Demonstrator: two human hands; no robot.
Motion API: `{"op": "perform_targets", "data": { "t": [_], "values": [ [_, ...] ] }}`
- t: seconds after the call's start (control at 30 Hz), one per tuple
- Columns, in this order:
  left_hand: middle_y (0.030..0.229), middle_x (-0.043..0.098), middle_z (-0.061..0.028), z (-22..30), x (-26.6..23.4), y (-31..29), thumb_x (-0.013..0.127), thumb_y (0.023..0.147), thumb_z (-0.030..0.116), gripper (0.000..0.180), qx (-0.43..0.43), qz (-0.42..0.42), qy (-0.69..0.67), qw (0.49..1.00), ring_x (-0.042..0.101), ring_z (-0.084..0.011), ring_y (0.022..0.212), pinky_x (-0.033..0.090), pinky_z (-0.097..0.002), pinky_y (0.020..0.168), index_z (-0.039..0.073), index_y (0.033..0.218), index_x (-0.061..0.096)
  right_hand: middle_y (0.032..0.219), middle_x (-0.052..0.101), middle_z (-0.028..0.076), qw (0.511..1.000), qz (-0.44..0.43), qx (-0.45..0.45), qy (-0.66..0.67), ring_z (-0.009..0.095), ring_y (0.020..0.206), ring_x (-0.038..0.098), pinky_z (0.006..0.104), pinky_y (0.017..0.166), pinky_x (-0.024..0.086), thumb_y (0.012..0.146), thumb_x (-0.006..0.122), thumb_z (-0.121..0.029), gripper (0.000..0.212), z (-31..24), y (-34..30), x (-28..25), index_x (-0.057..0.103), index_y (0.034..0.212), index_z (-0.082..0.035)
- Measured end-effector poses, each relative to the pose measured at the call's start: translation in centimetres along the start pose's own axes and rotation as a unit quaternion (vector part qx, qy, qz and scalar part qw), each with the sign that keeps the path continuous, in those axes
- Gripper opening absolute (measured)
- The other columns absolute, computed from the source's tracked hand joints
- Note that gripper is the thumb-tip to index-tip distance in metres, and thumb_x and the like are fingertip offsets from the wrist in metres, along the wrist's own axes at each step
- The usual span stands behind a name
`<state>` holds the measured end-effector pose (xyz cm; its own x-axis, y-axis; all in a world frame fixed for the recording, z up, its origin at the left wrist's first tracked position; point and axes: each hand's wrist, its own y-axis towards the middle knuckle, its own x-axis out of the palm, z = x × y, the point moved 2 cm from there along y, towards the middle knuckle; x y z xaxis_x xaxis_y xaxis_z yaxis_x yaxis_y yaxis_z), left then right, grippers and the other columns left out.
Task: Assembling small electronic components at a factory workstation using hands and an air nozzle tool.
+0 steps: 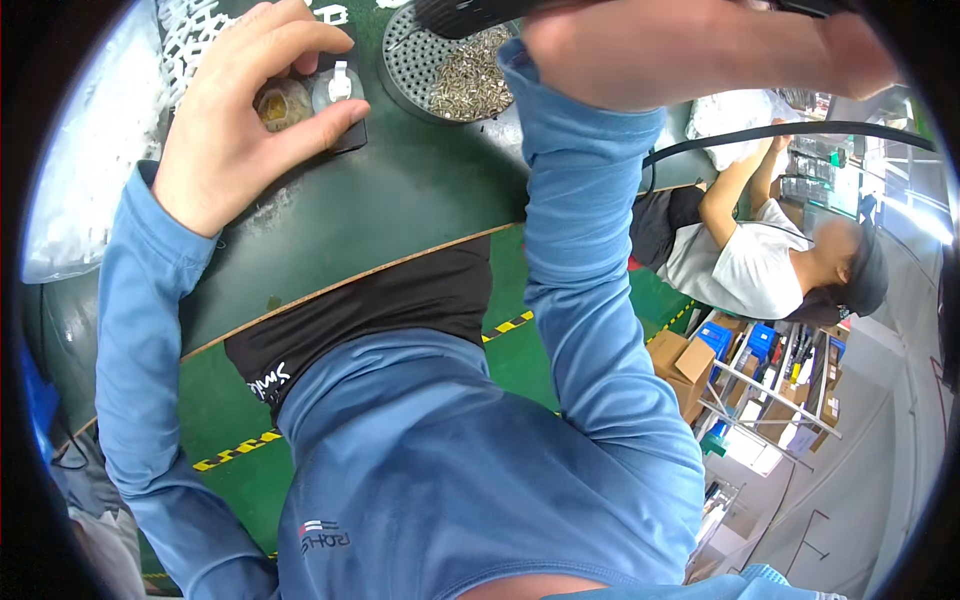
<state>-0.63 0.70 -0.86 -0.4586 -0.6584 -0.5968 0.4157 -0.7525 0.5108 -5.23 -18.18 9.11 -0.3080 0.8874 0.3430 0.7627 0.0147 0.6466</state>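
Curving the left hand (240,115), thumb and fingers apart, around a white part (341,84) on a dark block (352,137) at eleven o'clock, without showing whether pinching either, and clasping a black tool (470,13) at twelve in the right hand (690,55) at one.

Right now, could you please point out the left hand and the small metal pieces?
Left hand (222,122): head view, back of the hand.
Small metal pieces (470,82): head view, middle of the pile.

Head-worn fisheye — steeply downward, near
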Motion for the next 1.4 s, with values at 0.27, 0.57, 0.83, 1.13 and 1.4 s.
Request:
{"op": "perform_targets", "data": {
  "t": [0.27, 0.57, 0.83, 1.13, 1.4],
  "values": [
    [0.108, 0.065, -0.0145, -1.3, 0.1, -0.2, 0.086, 0.077, 0.009, 0.034, 0.076, 0.021, 0.096, 0.992, 0.061, -0.0341, 0.105, 0.048, -0.0393, 0.094, 0.000, 0.102, 0.066, 0.066, 0.055, 0.006, 0.998, -0.043, 0.036, 0.014, 0.015, 0.050, 0.050, 0.0279, 0.049, 0.044, 0.084, 0.047, -0.090, 0.089, 3.4, -1.0, -0.2, 0.059, 0.111, -0.006],
    [0.095, 0.063, -0.0114, 1.6, -0.1, 0.8, 0.088, 0.069, 0.006, 0.034, 0.039, 0.048, 0.044, 0.997, 0.060, -0.0310, 0.087, 0.048, -0.0390, 0.078, 0.003, 0.095, 0.067, 0.067, 0.055, 0.007, 0.997, -0.051, 0.052, 0.021, 0.015, 0.050, 0.050, 0.0274, 0.050, 0.043, 0.083, 0.047, -0.091, 0.091, 4.5, -1.4, -0.5, 0.058, 0.112, -0.006],
    [0.105, 0.068, -0.0149, 1.5, -0.1, 0.9, 0.084, 0.072, 0.004, 0.032, 0.028, 0.034, -0.008, 0.999, 0.064, -0.0343, 0.098, 0.051, -0.0404, 0.085, 0.002, 0.101, 0.070, 0.067, 0.055, 0.007, 0.995, -0.064, 0.067, 0.028, 0.015, 0.051, 0.050, 0.0271, 0.050, 0.043, 0.083, 0.047, -0.092, 0.092, 4.8, -1.0, -0.1, 0.057, 0.113, -0.005],
    [0.107, 0.068, -0.0156, 2.1, -0.5, 1.0, 0.082, 0.073, 0.006, 0.034, 0.008, 0.023, 0.010, 1.000, 0.065, -0.0361, 0.101, 0.052, -0.0411, 0.089, 0.002, 0.105, 0.072, 0.068, 0.055, 0.007, 0.994, -0.068, 0.083, 0.017, 0.014, 0.051, 0.050, 0.0267, 0.050, 0.043, 0.082, 0.047, -0.092, 0.094, 4.9, -1.1, 0.5, 0.056, 0.114, -0.005],
    [0.103, 0.066, -0.0136, -0.1, -0.6, 0.5, 0.083, 0.074, 0.010, 0.028, 0.025, -0.012, 0.050, 0.998, 0.062, -0.0343, 0.101, 0.050, -0.0404, 0.089, 0.003, 0.097, 0.070, 0.068, 0.055, 0.007, 0.993, -0.080, 0.079, 0.030, 0.014, 0.051, 0.049, 0.0263, 0.050, 0.043, 0.081, 0.047, -0.093, 0.096, 5.4, -1.3, 0.5, 0.056, 0.115, -0.004]
  ]
}}
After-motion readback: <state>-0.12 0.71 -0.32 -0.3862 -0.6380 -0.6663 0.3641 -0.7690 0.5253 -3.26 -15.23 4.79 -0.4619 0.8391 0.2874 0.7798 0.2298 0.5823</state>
